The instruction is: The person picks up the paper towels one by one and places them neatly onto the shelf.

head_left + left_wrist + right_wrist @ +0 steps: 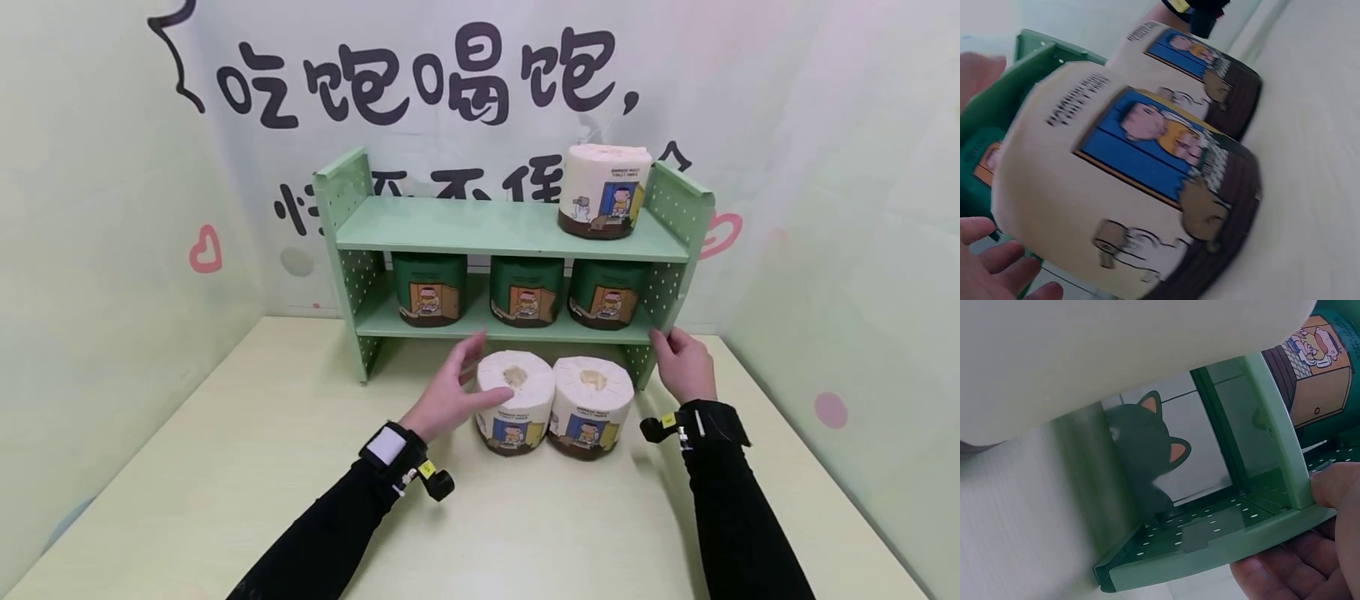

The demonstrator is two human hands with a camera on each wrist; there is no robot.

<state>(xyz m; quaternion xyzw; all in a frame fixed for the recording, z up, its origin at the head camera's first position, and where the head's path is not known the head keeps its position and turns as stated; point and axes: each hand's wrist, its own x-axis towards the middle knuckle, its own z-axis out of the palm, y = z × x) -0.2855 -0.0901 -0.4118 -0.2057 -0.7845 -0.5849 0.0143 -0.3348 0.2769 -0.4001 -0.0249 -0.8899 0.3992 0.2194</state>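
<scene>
Head view has the left hand [448, 393] spread around the nearer side of a white toilet roll [519, 417] on the table [525, 533], just in front of the green shelf [450, 225]. Its thumb lies across the roll's top edge and its fingers reach behind; whether they press on the wrapper cannot be told. So wide a span probably suits a body too broad for a fingertip hold. A second white roll [590, 408] stands upright beside the first, in front of the shelf's right half, both resting on their flat ends, likely for stability.

Right hand [686, 368] pinches the shelf's right side panel by the lower board, thumb in front and fingers curled round the outside, perhaps to steady the frame.

On the shelf's upper board, one white roll [604, 192] stands at the right end, with bare board to its left. The lower board holds three green rolls [527, 292] in a row, pictures facing outward, the right two closer together.
</scene>
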